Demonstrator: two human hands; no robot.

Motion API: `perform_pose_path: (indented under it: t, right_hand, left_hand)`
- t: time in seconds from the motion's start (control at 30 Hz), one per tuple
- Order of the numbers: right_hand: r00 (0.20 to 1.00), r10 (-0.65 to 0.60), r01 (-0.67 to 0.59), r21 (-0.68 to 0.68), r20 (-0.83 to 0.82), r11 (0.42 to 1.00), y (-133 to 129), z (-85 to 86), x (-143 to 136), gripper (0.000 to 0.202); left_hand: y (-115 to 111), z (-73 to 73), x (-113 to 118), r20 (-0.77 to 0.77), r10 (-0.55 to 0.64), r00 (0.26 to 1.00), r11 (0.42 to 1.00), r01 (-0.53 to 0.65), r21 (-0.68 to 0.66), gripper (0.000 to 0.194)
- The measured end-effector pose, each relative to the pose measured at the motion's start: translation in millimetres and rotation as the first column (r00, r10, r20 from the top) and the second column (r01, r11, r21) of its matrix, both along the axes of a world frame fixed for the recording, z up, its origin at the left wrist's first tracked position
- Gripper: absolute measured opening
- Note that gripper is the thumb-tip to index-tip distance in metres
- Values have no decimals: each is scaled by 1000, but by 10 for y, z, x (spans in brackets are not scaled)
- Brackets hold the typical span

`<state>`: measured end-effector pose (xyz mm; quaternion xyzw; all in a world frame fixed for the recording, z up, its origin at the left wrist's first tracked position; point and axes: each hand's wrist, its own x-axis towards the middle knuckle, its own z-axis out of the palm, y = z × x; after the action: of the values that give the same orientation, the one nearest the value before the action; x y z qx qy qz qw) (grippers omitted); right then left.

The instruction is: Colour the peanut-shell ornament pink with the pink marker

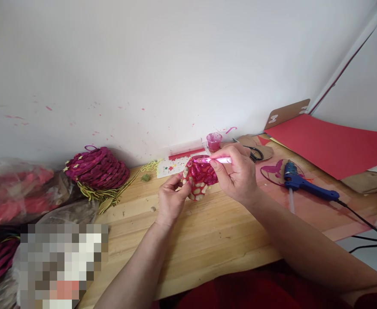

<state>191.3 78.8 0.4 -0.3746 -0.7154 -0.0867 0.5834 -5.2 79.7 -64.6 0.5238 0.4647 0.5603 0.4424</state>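
Observation:
My left hand [173, 198] grips the lower left edge of a round craft piece [199, 189], thumb on its face. Pale lumpy bits cover its red backing, and those on its upper right are coated in shiny magenta paint. In my right hand [236, 174] a slim paintbrush [220, 160] with a whitish, pink-stained handle is pinched between thumb and fingers. Its tip lies against the painted upper part of the piece. Just behind stands a small clear cup of magenta paint [214, 141], near the wall.
On the left sit a stack of magenta craft pieces [96, 169] with yellow-green yarn [106, 197], and plastic bags [17, 189]. A sticker sheet [172, 168] lies by the wall. To the right are scissors [255, 153], a blue glue gun [314, 186] with its cord, and red card [339, 143].

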Motion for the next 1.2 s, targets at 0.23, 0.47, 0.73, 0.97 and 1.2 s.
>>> perform_pose_path:
  t: [0.23,0.47,0.73,0.97,1.2]
  right_hand:
    - [998,-13,14,-21,65,1000,13,-12,-4,3]
    - [1000,2,-2,2,3,1000,-18,5,-1,2]
    - [994,-3,-6,-81,-112,997,30,-41,-5,7]
    - [997,-8,4,-51,-71,999,27,-51,-11,3]
    - [999,26,-27,-15,-26,1000,-18,-31,-55,2]
  left_hand:
    - [-24,30,28,1,3,1000,1000,-3,-9,33]
    - [-21,43,15,15,-8,1000,1000,8,-22,33]
    - [-27,28,21,14,3,1000,1000,-2,-17,33]
    - [-31,37,23,11,12,1000,1000,-12,-5,32]
    - [-23,46,14,89,-43,995,998,47,-44,31]
